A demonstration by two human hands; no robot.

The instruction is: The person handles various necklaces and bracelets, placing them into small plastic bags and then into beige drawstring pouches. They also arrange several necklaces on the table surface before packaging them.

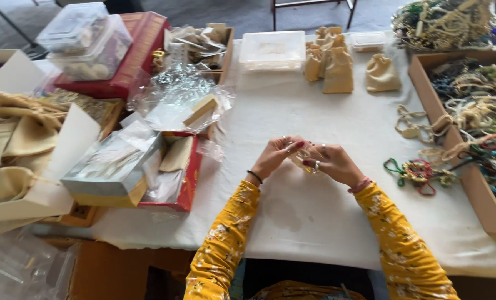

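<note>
Left hand [277, 155]: up over the middle of the surface [314, 211], its grip pinched shut on one edge of a small clear bag [303, 158].
Right hand [337, 164]: facing the left, its grip closed on the other edge of that same bag, rings showing on the fingers.
Small clear bag: held between both hands just above the white cloth; something pale sits inside, too small to make out.
Cardboard box [470, 178]: at the right edge, open on top, heaped with strings of beads in green, cream, red and blue, some spilling over its near wall.
Loose beads [420, 172]: a green and red tangle lies on the cloth, just beside that box.
Cloth pouches [337, 69]: tan drawstring ones, standing in a cluster at the far side, one more apart to their right.
Clear tub [273, 49]: lidded, just left of the pouches; contents hard to tell.
Red box [181, 178]: open at the left, with papers and plastic wrap inside.
Stacked tubs [86, 41]: two clear lidded ones on a red case, far left, pale pieces inside the lower.
</note>
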